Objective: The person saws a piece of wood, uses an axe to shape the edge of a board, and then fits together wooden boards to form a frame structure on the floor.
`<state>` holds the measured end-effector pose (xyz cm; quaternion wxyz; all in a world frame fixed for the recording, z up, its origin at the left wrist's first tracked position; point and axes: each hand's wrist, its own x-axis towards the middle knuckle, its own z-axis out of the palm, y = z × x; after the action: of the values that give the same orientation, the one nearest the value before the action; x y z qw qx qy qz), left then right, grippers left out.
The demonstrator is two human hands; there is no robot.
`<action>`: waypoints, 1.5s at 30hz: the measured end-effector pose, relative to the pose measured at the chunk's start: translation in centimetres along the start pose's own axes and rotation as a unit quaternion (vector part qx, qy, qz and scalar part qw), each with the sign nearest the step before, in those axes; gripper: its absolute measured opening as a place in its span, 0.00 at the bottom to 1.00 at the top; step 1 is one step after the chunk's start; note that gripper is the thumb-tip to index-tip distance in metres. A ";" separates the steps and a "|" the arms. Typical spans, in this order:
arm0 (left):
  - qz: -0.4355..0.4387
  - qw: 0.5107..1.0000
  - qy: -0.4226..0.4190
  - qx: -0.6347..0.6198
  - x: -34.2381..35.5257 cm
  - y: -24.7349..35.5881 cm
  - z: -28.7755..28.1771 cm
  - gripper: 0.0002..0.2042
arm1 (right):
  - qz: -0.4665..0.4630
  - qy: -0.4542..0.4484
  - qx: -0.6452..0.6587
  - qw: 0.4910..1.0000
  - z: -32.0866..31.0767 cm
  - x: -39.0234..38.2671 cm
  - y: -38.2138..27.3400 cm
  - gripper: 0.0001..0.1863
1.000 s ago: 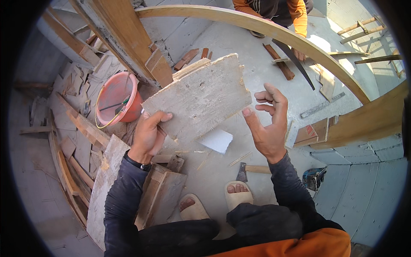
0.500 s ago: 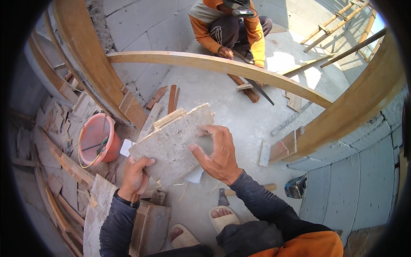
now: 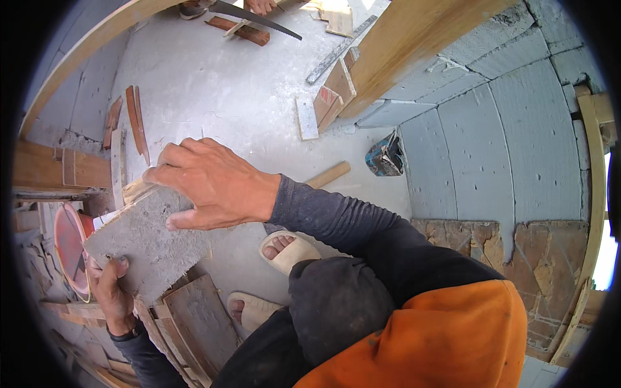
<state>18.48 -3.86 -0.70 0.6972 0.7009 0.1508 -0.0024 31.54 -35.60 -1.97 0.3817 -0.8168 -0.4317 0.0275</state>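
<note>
From where I stand, I see the grey board (image 3: 149,239) held up in the air, above the floor (image 3: 213,84) and a little left of the person's knees. The left hand (image 3: 115,299) is clamped on its lower left corner: the thumb lies on the rough face, while the other fingers are mostly hidden behind it. The right hand (image 3: 217,187) reaches over the top, its thumb spread apart from the other fingers and lying over the face; the foremost fingers are at the far edge, near a wooden strip (image 3: 137,190). Their tips are hard to make out, so I cannot tell if this hand really grips.

The board covers part of the pink bucket (image 3: 63,236). The right sleeve (image 3: 336,207) passes over a tool, of which a wooden handle (image 3: 328,175) shows well; its dark head is almost hidden. Below the board, a wooden box (image 3: 200,310) is partly covered too. At the upper edge, a co-worker is cut off, leaving a hand (image 3: 261,6) near a saw (image 3: 259,21). A crumpled dark bag (image 3: 385,156) stands beside the block wall (image 3: 475,155).
</note>
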 end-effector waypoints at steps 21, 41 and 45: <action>0.094 0.972 -0.094 0.193 4.1 0.1 3.1 0.23 | 0.709 -0.113 -0.225 0.658 -10.4 -38.5 -2.3 0.45; 0.048 0.909 0.309 0.275 -21.0 3.9 -14.1 0.20 | 0.302 -0.283 -0.254 0.874 9.2 -19.3 15.5 0.30; -0.062 0.842 0.420 0.334 -29.2 0.5 -14.7 0.22 | 0.420 -0.220 -0.162 0.865 9.4 -20.0 13.3 0.30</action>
<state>-12.35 4.49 6.41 0.2892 0.8143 0.4624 0.1988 24.66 -48.96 -22.90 0.0910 -0.9440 -0.1184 0.2941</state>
